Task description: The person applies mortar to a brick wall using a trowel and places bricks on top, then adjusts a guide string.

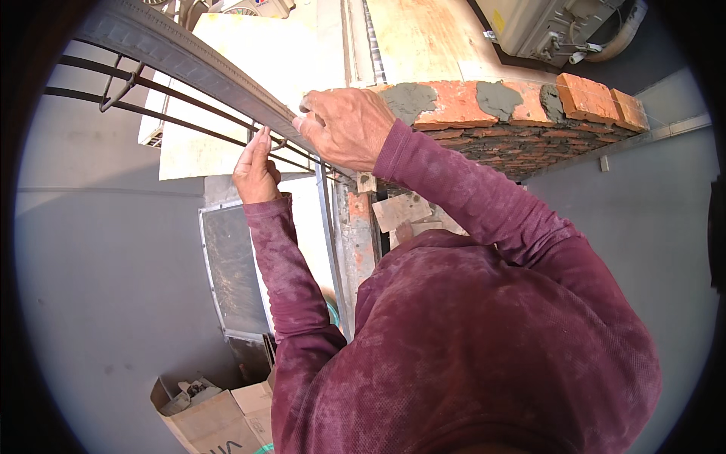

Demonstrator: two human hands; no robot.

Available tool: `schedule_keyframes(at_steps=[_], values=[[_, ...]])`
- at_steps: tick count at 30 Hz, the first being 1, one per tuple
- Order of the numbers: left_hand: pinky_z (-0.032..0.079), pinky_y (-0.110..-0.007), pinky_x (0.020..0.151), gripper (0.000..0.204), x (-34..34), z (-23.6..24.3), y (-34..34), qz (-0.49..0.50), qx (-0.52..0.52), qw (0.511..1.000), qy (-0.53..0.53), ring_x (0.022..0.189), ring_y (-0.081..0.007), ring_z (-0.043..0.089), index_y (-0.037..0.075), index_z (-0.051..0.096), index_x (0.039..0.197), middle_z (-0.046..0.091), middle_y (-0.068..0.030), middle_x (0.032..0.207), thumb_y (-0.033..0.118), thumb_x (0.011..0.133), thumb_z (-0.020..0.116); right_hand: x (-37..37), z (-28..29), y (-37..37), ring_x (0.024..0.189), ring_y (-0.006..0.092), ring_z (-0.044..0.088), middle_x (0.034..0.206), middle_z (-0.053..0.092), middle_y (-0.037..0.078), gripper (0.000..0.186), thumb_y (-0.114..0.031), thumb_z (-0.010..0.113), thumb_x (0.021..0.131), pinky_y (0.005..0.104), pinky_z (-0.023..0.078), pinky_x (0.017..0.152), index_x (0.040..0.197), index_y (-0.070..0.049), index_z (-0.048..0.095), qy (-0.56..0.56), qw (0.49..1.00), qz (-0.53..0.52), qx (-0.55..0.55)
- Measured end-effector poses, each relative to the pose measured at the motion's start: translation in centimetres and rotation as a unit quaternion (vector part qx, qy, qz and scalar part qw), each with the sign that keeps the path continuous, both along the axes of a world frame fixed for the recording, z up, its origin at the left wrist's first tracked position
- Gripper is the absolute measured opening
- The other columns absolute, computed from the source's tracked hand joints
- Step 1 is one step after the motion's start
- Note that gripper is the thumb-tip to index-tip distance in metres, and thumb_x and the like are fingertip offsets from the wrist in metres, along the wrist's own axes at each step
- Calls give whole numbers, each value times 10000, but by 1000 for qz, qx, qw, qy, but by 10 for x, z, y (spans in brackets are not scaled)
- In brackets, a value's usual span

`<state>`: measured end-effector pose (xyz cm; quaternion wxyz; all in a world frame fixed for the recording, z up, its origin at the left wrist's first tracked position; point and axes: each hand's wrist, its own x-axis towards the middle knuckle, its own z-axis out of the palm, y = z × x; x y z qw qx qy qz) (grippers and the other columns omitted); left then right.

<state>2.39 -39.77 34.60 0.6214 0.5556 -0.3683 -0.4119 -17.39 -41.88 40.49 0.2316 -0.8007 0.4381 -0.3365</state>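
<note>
My left hand (257, 172) is raised beside two thin dark steel rods, its fingertips pressed together at the upper one. Any small thing in that pinch is hidden. Further right, my right hand (346, 127) curls its thumb and fingers at the edge of a long grey ribbed bar (189, 62); what they grip, if anything, does not show. The rods (181, 97) run alongside the bar, slanting down toward my hands, with a bent wire loop (121, 85) around them. Just right of my right hand begins a red brick wall (461, 106) with wet grey mortar on top.
Loose bricks (588, 98) sit on the wall's far right end, along a thin string. An air-conditioning unit (556, 26) hangs at the upper right. Pale boards (416, 41) lie beyond the wall. At the lower left stand a framed panel (236, 268) and an open cardboard box (208, 420).
</note>
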Motion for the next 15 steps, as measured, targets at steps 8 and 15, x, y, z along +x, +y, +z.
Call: schedule_keyframes(at_steps=[8, 15], values=[[429, -172, 544, 309, -10, 1, -2, 22, -48, 998, -33, 651, -46, 539, -71, 624, 1157, 689, -91, 980, 92, 896, 659, 0, -37, 5, 733, 336, 667, 844, 682, 200, 310, -183, 525, 860, 425, 532, 720, 1075, -27, 685, -35, 997, 18, 60], [491, -200, 637, 333, -30, -7, -9, 122, -126, 980, -96, 672, -62, 570, -115, 643, 1082, 641, -44, 751, 10, 795, 755, 9, -42, 11, 682, 335, 655, 800, 667, 205, 317, -134, 520, 848, 412, 529, 646, 1093, -2, 670, -65, 997, 36, -6]])
